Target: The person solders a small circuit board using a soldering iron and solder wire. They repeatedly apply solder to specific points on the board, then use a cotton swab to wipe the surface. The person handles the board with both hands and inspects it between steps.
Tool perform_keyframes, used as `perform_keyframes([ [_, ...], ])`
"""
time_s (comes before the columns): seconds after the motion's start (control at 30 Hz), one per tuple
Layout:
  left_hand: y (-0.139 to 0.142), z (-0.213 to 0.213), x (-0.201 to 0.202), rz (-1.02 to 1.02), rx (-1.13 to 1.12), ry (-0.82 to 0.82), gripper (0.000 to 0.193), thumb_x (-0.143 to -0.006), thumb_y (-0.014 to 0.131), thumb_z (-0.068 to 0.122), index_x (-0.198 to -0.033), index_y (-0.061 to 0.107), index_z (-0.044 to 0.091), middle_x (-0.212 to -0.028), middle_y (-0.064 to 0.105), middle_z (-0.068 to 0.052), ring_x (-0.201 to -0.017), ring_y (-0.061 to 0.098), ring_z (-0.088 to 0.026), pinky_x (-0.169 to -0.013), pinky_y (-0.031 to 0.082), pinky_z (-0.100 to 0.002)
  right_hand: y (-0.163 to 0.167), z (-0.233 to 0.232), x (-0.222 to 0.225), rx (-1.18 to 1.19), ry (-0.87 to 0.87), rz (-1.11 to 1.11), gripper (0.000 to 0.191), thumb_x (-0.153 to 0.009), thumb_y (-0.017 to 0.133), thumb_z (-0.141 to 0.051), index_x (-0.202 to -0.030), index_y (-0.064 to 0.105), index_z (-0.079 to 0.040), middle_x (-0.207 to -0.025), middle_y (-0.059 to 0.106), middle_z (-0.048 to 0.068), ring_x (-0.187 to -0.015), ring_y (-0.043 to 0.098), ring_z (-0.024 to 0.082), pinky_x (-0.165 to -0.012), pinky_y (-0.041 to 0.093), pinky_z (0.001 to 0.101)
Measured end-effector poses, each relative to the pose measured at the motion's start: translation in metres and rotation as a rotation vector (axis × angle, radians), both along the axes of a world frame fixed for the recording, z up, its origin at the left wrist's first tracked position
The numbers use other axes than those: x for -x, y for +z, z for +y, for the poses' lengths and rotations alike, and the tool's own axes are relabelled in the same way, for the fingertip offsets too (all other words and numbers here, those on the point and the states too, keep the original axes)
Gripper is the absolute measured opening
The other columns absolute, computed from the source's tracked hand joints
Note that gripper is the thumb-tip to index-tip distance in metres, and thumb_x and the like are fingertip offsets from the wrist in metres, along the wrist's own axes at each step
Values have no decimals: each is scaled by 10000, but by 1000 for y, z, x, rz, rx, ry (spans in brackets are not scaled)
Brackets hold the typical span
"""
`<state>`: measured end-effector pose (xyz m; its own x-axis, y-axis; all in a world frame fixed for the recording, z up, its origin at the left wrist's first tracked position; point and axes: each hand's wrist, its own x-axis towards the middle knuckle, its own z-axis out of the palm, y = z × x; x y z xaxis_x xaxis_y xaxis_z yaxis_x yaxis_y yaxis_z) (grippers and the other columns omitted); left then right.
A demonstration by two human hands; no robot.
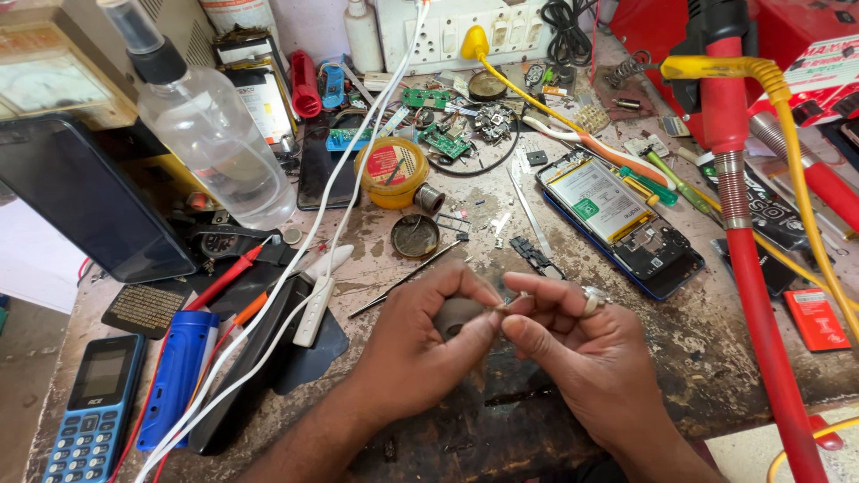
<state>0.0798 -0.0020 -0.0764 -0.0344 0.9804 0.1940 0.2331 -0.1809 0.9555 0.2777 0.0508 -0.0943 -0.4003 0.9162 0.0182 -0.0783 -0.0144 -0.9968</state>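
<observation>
Both forearms come in from below and meet at the middle. The left hand [420, 344] is curled, knuckles up, thumb pressed toward the other. The right hand [573, 344] faces it, fingertips pinched together, a ring on one finger.

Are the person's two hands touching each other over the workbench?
Touching. The head view shows the left hand and right hand meeting at their fingertips, pinching a small silvery piece between them, with no gap visible.
</observation>
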Motion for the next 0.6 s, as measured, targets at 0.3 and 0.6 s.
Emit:
perform_keyframes([
  [0.3, 5, 1, -1, -20, 33, -21, 134, -865, 722, 109, -972, 648, 76, -811, 671, 4, -696, 582, -32, -593, 475, -222, -8, 5, 1, 97, -48, 85, 163, -928, 711, -85, -1033, 742, 36, -857, 760, 112, -748, 703, 136, -661, 563, 270],
  [0.6, 5, 8, 0, -188, 137, -7, 272, -830, 789, 145, -1082, 711, 83, -865, 729, 18, -749, 627, 2, -638, 508, -192, -6, 8, -5, 118, 20, 145, 153, -934, 679, -87, -1022, 699, 36, -881, 766, 114, -780, 717, 154, -728, 597, 301],
])
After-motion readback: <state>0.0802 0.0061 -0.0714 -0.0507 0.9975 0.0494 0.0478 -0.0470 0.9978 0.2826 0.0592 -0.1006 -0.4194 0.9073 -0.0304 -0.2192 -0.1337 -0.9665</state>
